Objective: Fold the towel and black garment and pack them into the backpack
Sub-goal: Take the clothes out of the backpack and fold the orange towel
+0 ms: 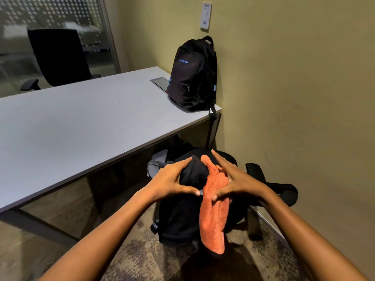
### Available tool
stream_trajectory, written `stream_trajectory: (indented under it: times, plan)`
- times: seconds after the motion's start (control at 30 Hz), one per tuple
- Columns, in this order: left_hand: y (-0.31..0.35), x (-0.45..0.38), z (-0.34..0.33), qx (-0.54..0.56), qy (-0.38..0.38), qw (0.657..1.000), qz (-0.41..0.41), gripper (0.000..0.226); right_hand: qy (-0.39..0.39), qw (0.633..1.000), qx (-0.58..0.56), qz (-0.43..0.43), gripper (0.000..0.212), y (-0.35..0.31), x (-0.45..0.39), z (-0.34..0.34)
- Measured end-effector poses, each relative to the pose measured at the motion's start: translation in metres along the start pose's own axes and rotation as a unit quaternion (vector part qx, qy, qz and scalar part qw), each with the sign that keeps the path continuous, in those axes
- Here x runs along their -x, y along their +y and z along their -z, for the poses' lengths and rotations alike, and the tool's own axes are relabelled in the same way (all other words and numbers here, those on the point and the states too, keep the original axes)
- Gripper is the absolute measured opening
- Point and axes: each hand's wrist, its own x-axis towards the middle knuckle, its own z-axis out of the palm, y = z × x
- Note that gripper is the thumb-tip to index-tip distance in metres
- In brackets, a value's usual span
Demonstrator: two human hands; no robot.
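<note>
The orange towel (215,207) and black garment (192,175) are hanging over a chair back (269,185); the left hand (172,179) is gripping the garment, the right hand (235,179) is pinching the towel; the backpack (192,78) is standing upright on the table (81,122) against the wall.

grey desk (81,126), backpack (192,78) upright on far corner

Single head-worn wide-angle camera, aimed forward and down from standing height. Near field: both forearms and the chair (269,185) directly below. Mid field: the desk (81,122) and corner wall. Straight lines curve toward the frame edges, probably from lens distortion.
</note>
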Motion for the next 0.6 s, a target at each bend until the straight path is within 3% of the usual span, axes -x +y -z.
stream_trajectory:
  times: [0.23,0.37,0.43,0.5,0.6]
  plan:
    - [-0.004,-0.006,-0.004,0.006,0.085,0.996,-0.039,0.056,-0.041,0.999,-0.018,0.026,0.121,-0.014,-0.031,-0.006]
    - [-0.004,-0.001,-0.006,0.085,0.131,0.986,-0.055,0.048,-0.050,0.995,-0.080,0.036,0.089,-0.018,-0.040,-0.002]
    - [0.000,0.002,-0.004,0.092,0.150,0.983,-0.055,0.055,-0.064,0.990,-0.114,0.051,0.087,-0.017,-0.041,-0.001]
    - [0.004,0.003,-0.006,0.066,0.120,0.990,-0.042,0.072,-0.125,0.981,-0.128,0.068,0.100,-0.011,-0.041,0.002]
    - [0.008,0.006,-0.015,-0.088,0.027,0.995,0.042,0.120,-0.210,0.974,-0.052,0.067,0.122,-0.004,-0.038,0.013]
